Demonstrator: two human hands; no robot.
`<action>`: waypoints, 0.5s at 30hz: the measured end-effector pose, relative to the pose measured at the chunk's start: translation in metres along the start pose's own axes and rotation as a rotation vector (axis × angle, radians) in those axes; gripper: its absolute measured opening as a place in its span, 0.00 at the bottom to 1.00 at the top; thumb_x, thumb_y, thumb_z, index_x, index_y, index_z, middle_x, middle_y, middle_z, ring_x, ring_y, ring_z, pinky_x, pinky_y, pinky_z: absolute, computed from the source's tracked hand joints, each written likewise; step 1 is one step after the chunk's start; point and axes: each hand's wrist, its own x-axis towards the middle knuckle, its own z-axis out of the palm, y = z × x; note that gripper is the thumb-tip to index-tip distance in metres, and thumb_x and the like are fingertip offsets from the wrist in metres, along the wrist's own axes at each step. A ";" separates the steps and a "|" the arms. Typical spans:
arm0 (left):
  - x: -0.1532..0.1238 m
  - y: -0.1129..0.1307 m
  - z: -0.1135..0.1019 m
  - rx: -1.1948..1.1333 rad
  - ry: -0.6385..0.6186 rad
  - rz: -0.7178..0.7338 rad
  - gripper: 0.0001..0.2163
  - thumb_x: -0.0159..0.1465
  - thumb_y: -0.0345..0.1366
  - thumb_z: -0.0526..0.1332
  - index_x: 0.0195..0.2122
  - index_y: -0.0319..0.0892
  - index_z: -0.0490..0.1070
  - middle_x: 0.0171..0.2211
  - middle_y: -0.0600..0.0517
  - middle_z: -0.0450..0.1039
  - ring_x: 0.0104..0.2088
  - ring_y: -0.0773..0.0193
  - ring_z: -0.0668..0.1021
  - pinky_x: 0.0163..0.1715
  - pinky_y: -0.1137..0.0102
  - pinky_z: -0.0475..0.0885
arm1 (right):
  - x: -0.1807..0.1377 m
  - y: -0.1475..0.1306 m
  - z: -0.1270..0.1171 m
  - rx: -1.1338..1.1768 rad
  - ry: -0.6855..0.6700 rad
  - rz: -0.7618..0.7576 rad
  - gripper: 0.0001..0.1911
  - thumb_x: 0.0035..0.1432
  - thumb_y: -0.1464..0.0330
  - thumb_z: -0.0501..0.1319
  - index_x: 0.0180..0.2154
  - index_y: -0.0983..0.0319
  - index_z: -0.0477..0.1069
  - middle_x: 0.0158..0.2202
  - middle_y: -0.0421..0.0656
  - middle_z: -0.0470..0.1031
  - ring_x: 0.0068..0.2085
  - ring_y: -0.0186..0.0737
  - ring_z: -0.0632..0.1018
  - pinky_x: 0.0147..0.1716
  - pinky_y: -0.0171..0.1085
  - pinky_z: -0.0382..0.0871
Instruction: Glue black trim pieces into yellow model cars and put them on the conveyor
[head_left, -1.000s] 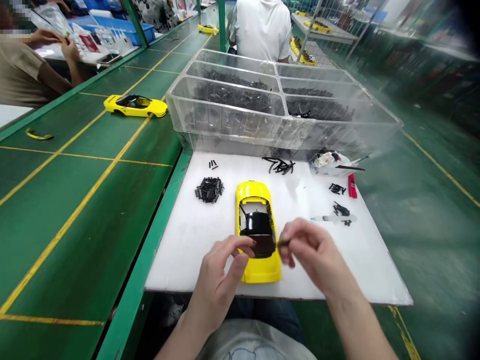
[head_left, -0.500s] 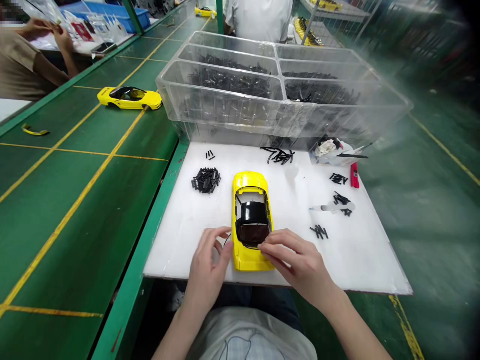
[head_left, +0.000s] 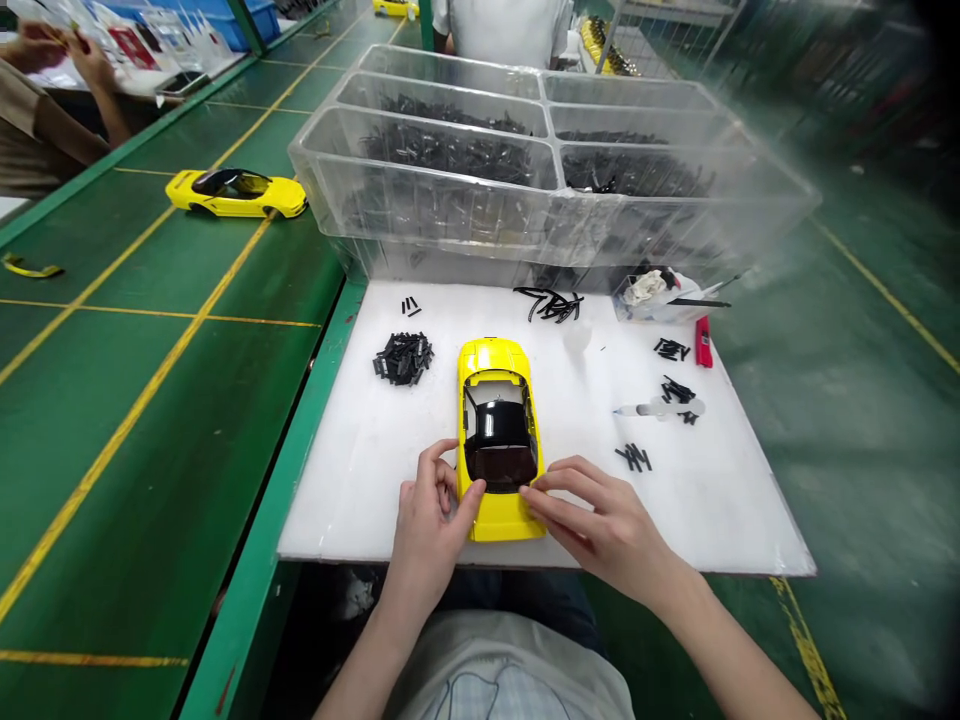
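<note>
A yellow toy car body point(head_left: 496, 436) with a black roof and rear window lies on the white board point(head_left: 375, 470), nose pointing away from me. My left hand point(head_left: 429, 515) grips its rear left flank, thumb on the body. My right hand point(head_left: 596, 520) rests at the rear right, its fingertips pressed against the edge of the black window. A pile of small black parts point(head_left: 403, 357) lies to the car's left.
A clear compartment bin point(head_left: 525, 170) holding black parts stands behind the board. Loose black parts point(head_left: 634, 457), a red tool point(head_left: 703, 341) and a small dish point(head_left: 652, 295) lie at the right. Another yellow car point(head_left: 236, 192) sits on the green belt point(head_left: 150, 350). Other people work at the far side.
My hands came down from above the car onto its rear end; the right hand's pinched small part is no longer visible. The view tipped slightly downward.
</note>
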 end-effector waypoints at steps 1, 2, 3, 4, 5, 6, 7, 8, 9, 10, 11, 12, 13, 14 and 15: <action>0.000 0.000 0.000 0.001 -0.001 0.000 0.19 0.63 0.44 0.58 0.54 0.45 0.61 0.26 0.58 0.63 0.25 0.65 0.66 0.31 0.68 0.62 | -0.003 0.000 -0.002 0.002 -0.012 0.020 0.10 0.63 0.76 0.59 0.46 0.66 0.74 0.39 0.50 0.78 0.41 0.41 0.76 0.34 0.35 0.76; 0.001 0.000 0.000 0.004 -0.001 0.001 0.19 0.63 0.44 0.58 0.53 0.45 0.61 0.26 0.58 0.63 0.25 0.65 0.66 0.31 0.68 0.62 | -0.005 0.000 -0.003 -0.008 -0.021 0.030 0.11 0.63 0.76 0.59 0.47 0.66 0.74 0.39 0.50 0.79 0.41 0.41 0.76 0.34 0.35 0.76; 0.001 0.000 0.000 0.008 -0.001 0.001 0.19 0.63 0.44 0.58 0.53 0.45 0.61 0.26 0.58 0.63 0.25 0.65 0.66 0.31 0.68 0.62 | -0.006 0.000 -0.004 -0.025 -0.028 0.029 0.11 0.63 0.76 0.59 0.47 0.66 0.74 0.40 0.50 0.79 0.41 0.41 0.76 0.34 0.35 0.76; 0.001 0.000 0.000 0.011 -0.002 0.001 0.19 0.63 0.44 0.58 0.54 0.45 0.61 0.26 0.58 0.63 0.25 0.65 0.67 0.31 0.68 0.62 | -0.006 -0.002 -0.004 -0.044 -0.038 0.022 0.10 0.63 0.76 0.59 0.46 0.67 0.74 0.40 0.50 0.79 0.41 0.41 0.77 0.34 0.35 0.76; 0.001 0.000 0.000 0.013 -0.003 0.000 0.19 0.63 0.44 0.58 0.54 0.45 0.61 0.26 0.58 0.63 0.25 0.65 0.67 0.31 0.68 0.62 | -0.005 -0.003 -0.005 -0.069 -0.048 0.009 0.10 0.63 0.76 0.58 0.45 0.67 0.74 0.39 0.50 0.79 0.40 0.41 0.77 0.33 0.36 0.77; 0.001 0.000 0.000 0.014 -0.005 0.001 0.19 0.63 0.44 0.58 0.54 0.45 0.61 0.26 0.58 0.63 0.25 0.65 0.67 0.31 0.68 0.62 | -0.003 -0.005 -0.005 -0.103 -0.060 -0.006 0.09 0.63 0.76 0.58 0.44 0.68 0.75 0.39 0.50 0.79 0.39 0.41 0.78 0.33 0.36 0.77; 0.001 -0.001 0.000 0.015 -0.007 0.005 0.19 0.63 0.44 0.58 0.54 0.45 0.60 0.26 0.59 0.63 0.25 0.65 0.67 0.31 0.68 0.62 | 0.000 -0.006 -0.006 -0.142 -0.074 -0.024 0.09 0.63 0.77 0.58 0.42 0.68 0.75 0.37 0.49 0.80 0.38 0.42 0.78 0.33 0.37 0.77; 0.001 -0.001 0.000 0.018 -0.008 0.010 0.19 0.63 0.44 0.58 0.54 0.45 0.60 0.26 0.59 0.63 0.25 0.65 0.67 0.32 0.68 0.62 | 0.002 -0.007 -0.006 -0.178 -0.091 -0.040 0.09 0.63 0.77 0.57 0.40 0.68 0.76 0.37 0.49 0.80 0.38 0.43 0.79 0.32 0.38 0.77; 0.002 -0.002 0.001 0.020 -0.010 0.014 0.19 0.63 0.44 0.58 0.54 0.45 0.60 0.26 0.58 0.63 0.25 0.64 0.67 0.32 0.67 0.62 | 0.003 -0.007 -0.007 -0.197 -0.108 -0.049 0.09 0.63 0.77 0.57 0.39 0.67 0.76 0.36 0.48 0.80 0.38 0.43 0.79 0.32 0.39 0.77; 0.002 -0.002 0.000 0.022 -0.010 0.016 0.20 0.63 0.44 0.58 0.54 0.45 0.60 0.26 0.58 0.62 0.26 0.64 0.67 0.32 0.67 0.62 | 0.003 -0.006 -0.008 -0.186 -0.124 -0.042 0.09 0.63 0.76 0.57 0.39 0.67 0.77 0.36 0.48 0.80 0.38 0.44 0.79 0.32 0.39 0.77; 0.002 -0.002 0.000 0.022 -0.011 0.015 0.19 0.63 0.44 0.58 0.54 0.45 0.60 0.26 0.58 0.63 0.26 0.64 0.67 0.32 0.67 0.62 | 0.003 -0.005 -0.008 -0.138 -0.124 -0.009 0.10 0.63 0.76 0.57 0.40 0.66 0.77 0.37 0.48 0.80 0.39 0.43 0.79 0.32 0.38 0.77; 0.002 -0.002 0.000 0.020 -0.013 0.010 0.19 0.63 0.45 0.58 0.54 0.45 0.60 0.26 0.58 0.63 0.26 0.64 0.67 0.33 0.67 0.62 | 0.001 -0.002 -0.008 -0.061 -0.102 0.059 0.10 0.64 0.75 0.57 0.41 0.65 0.77 0.38 0.48 0.79 0.40 0.42 0.79 0.33 0.37 0.77; 0.002 -0.002 -0.001 0.015 -0.014 0.002 0.19 0.63 0.45 0.58 0.54 0.46 0.60 0.27 0.58 0.63 0.27 0.64 0.67 0.33 0.67 0.63 | -0.001 0.000 -0.006 0.025 -0.056 0.158 0.10 0.64 0.74 0.57 0.43 0.63 0.77 0.39 0.47 0.79 0.41 0.41 0.80 0.34 0.36 0.77; 0.003 -0.001 -0.002 0.008 -0.018 -0.008 0.20 0.63 0.46 0.58 0.54 0.46 0.60 0.27 0.58 0.63 0.27 0.64 0.67 0.33 0.67 0.63 | -0.003 0.003 -0.003 0.105 0.004 0.280 0.11 0.65 0.73 0.57 0.44 0.62 0.77 0.40 0.47 0.79 0.41 0.39 0.80 0.36 0.35 0.77; 0.003 0.000 -0.002 0.002 -0.024 -0.018 0.20 0.63 0.46 0.58 0.54 0.46 0.60 0.27 0.58 0.63 0.27 0.64 0.67 0.33 0.67 0.63 | -0.005 0.005 0.000 0.171 0.067 0.400 0.11 0.65 0.71 0.57 0.45 0.61 0.77 0.42 0.46 0.79 0.42 0.38 0.80 0.39 0.34 0.77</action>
